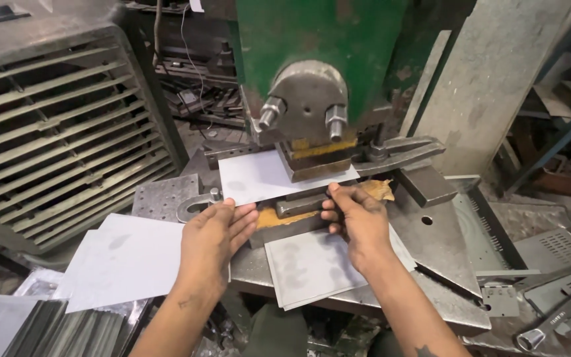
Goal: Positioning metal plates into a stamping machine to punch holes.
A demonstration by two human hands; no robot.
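A thin pale metal sheet (259, 175) lies flat under the ram (308, 112) of a green press, resting on the lower die block (292, 215). My left hand (216, 235) pinches the sheet's near left edge with fingers and thumb. My right hand (355, 215) grips the sheet's near right corner, fingers curled over the edge. Both hands sit just in front of the die, outside the ram's footprint.
More blank sheets lie stacked on the press table (312, 264) and to the left (127, 258). A slatted grey cabinet (54, 132) stands at left. Perforated metal parts (556, 248) and a wrench (556, 324) lie at right. A steel clamp (404, 151) holds the die.
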